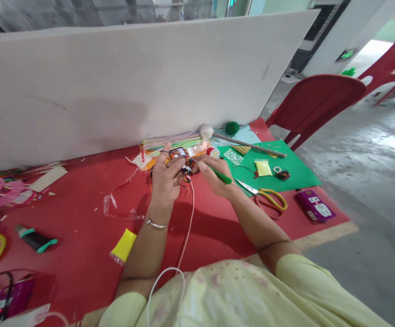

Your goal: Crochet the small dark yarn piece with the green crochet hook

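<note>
Clamping a green-handled tool (222,175) in the right hand (215,176), with the left hand (167,178) pinched on dark thread (172,155)

Held near the far edge of the table (81,204), left of the green sheet (291,171); slants lengthwise, slim metal end towards the left hand and far edge, opposite end towards the near right corner, close to scissors (274,200)

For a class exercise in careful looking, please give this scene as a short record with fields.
Left hand: dark thread across fingers
Right hand: grip on green-handled tool
Surface: red table
Right side: yellow packet on green sheet
Far edge: white ball, green ball
Unclear: detail between the hands
</note>
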`<move>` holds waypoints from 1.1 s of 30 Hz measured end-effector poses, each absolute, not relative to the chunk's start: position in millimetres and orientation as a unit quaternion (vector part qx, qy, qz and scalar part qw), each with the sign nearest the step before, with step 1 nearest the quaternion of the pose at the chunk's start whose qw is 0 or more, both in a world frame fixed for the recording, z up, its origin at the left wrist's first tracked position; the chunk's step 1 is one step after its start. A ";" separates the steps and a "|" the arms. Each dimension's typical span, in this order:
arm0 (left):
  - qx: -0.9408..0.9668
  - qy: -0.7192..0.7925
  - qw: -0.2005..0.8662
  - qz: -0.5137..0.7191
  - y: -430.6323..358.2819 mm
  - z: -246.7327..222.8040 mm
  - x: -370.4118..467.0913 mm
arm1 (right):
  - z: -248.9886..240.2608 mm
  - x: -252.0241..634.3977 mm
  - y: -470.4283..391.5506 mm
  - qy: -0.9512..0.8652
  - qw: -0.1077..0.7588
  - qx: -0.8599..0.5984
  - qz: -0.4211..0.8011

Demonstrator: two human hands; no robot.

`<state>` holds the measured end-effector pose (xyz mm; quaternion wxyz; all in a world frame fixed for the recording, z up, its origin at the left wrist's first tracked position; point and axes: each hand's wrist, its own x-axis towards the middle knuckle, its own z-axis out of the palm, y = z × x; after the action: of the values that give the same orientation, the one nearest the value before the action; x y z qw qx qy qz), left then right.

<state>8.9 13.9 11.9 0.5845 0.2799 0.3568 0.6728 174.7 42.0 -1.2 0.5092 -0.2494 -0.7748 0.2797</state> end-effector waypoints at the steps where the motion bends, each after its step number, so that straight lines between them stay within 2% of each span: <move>1: 0.277 0.357 0.584 0.675 13.9 12.2 9.1 | -1.3 174.8 41.9 -0.772 0.508 -0.247 0.291; 9: 0.278 0.356 0.581 0.677 13.6 12.5 10.3 | 0.6 176.2 41.3 -0.754 0.503 -0.272 0.323; 15: 0.280 0.361 0.589 0.667 15.0 9.3 9.5 | -0.4 175.5 43.0 -0.774 0.500 -0.235 0.311; 33: 0.286 0.365 0.573 0.676 12.7 13.2 11.5 | 1.2 175.1 45.1 -0.764 0.502 -0.245 0.323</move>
<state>11.5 12.7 13.2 0.5735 0.2855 0.3648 0.6757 175.1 45.1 1.2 0.5023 -0.2454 -0.7638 0.3226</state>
